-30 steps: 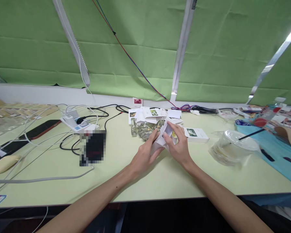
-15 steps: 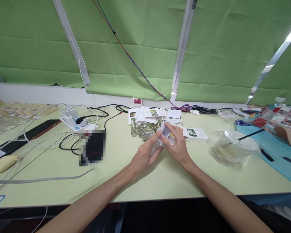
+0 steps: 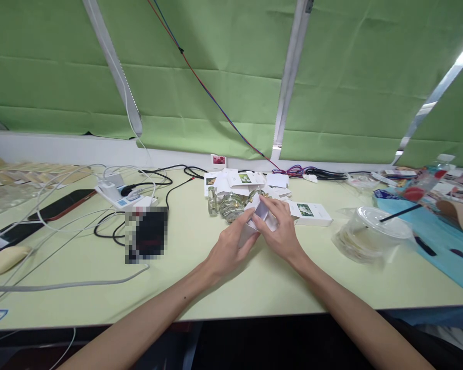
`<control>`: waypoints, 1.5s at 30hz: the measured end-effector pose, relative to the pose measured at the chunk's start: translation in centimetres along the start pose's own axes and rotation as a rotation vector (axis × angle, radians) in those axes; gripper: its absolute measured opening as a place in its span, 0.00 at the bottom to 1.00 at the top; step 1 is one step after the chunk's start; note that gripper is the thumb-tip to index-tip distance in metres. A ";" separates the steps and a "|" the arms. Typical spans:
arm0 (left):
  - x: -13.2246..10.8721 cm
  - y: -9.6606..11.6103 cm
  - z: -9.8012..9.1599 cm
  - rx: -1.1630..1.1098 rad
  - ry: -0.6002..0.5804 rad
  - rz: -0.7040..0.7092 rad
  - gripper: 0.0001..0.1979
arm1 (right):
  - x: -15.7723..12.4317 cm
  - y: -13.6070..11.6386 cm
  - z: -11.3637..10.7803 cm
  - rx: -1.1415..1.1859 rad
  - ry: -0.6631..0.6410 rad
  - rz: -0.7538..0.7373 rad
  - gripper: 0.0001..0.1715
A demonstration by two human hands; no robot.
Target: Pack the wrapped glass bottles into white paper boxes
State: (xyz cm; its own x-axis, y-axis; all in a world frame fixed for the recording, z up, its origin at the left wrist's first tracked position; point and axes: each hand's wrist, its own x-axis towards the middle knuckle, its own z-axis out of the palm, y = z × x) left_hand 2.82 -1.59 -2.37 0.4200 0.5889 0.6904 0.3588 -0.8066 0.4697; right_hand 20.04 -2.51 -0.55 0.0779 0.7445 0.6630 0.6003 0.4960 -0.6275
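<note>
Mid-table on the pale table, the left hand and right hand are clamped on a white box, open-ended; handling that opening seems the step, calling next for light, steady pressure. Glass bottles lie just beyond, far-left.

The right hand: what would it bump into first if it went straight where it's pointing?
The open white box that the right hand is touching. Past that, probably the clear glass bottles, though depth is hard to judge.
</note>
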 end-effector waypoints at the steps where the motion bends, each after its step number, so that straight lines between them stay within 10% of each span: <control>1: 0.0 0.0 0.0 -0.002 0.001 -0.003 0.28 | 0.0 0.0 0.0 0.001 -0.001 -0.001 0.29; 45: -0.2 -0.1 0.3 -0.014 0.011 -0.096 0.24 | -0.1 -0.5 0.0 0.167 0.013 0.085 0.35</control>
State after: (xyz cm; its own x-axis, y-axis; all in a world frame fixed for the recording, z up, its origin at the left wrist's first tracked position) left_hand 2.94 -1.67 -2.73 0.3746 0.6634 0.6478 0.3852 -0.7469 0.5420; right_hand 19.74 -2.86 -0.28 0.1333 0.7815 0.6095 0.4504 0.5001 -0.7396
